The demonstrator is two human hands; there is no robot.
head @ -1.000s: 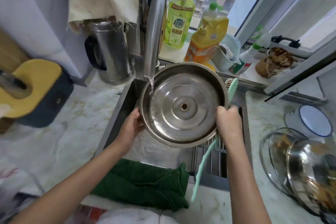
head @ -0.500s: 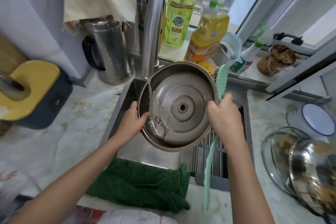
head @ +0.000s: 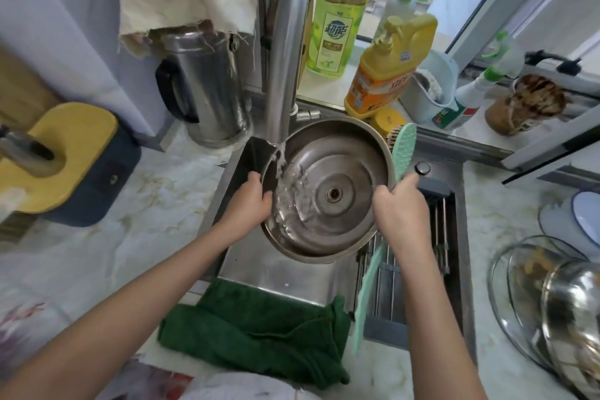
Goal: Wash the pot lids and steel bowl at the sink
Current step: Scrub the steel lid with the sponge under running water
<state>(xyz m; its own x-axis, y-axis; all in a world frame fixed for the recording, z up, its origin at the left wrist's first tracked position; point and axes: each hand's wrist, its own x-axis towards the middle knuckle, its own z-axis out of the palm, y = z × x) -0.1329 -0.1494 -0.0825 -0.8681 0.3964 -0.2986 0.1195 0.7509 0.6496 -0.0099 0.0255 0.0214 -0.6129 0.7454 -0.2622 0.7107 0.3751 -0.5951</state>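
Round stainless-steel pot lid [head: 350, 221] held underside-up, tilted, over the steel sink [head: 285, 273]. Left hand [head: 250, 201] grips its left rim, thumb inside. Right hand [head: 401, 208] is clenched on the right rim together with a mint-green long-handled brush [head: 402, 146]. Water stream [head: 281, 159] from the curved steel faucet [head: 285, 55] hits the lid's left side. Dark green towel [head: 259, 331] lies on the sink's near edge. Glass lid [head: 513, 273] and shiny steel bowl [head: 574, 312] on the right counter.
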